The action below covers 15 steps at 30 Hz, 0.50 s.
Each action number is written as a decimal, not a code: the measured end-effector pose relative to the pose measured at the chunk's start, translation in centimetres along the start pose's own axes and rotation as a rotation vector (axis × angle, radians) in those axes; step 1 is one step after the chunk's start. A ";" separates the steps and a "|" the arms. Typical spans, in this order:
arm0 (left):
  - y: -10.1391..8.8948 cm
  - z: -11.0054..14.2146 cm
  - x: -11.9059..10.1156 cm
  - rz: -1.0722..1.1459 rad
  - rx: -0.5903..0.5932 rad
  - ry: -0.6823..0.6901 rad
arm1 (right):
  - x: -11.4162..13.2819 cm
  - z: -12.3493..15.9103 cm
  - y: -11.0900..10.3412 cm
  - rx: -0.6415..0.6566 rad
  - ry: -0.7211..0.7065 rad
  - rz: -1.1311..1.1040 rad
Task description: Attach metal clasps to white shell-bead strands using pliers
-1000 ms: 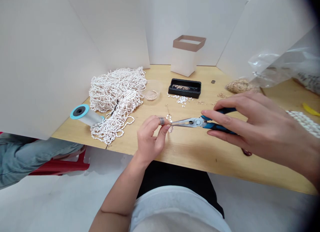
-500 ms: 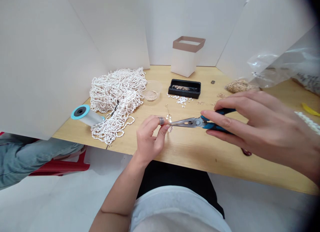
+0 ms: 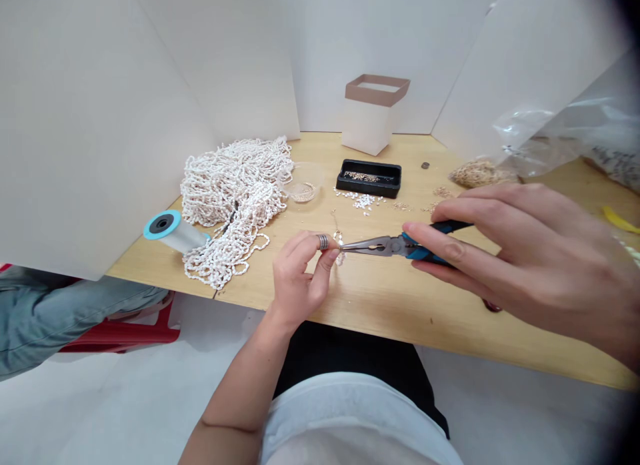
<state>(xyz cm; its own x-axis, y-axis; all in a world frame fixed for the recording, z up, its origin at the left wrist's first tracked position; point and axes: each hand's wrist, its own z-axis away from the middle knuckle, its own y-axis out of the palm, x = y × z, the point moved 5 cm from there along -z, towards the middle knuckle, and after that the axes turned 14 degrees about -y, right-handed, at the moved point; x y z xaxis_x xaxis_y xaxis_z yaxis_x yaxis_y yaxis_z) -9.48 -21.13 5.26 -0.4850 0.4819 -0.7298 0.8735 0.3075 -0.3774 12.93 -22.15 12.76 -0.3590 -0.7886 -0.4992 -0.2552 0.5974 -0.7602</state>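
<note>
My left hand, a ring on one finger, pinches a short strand of small white beads just above the wooden table. My right hand grips blue-handled needle-nose pliers, whose jaw tips meet the strand at my left fingertips. Both hands hover near the table's front edge.
A heap of white bead strands and a blue-capped spool lie at the left. Behind are a clear cup, a black tray, loose beads, a white box and plastic bags. A person's leg shows at left.
Almost nothing has moved. The pliers have rolled slightly in my right hand, and the view has shifted a little.
</note>
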 end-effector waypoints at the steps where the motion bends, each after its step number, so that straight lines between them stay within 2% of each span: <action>1: 0.0 0.0 0.0 -0.002 0.000 -0.002 | 0.0 0.0 0.0 -0.004 0.007 -0.006; 6: -0.1 0.0 0.0 -0.005 0.000 -0.002 | -0.1 -0.1 -0.2 -0.016 0.035 -0.057; 15: -0.1 -0.4 -0.5 -0.063 0.032 0.095 | -0.3 0.3 0.2 0.091 0.085 -0.064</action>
<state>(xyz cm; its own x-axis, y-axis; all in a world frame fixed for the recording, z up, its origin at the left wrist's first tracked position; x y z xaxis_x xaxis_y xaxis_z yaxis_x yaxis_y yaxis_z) -9.29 -21.12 5.88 -0.5391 0.5386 -0.6475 0.8415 0.3135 -0.4400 13.22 -21.87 12.65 -0.4207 -0.8071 -0.4143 -0.1988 0.5275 -0.8259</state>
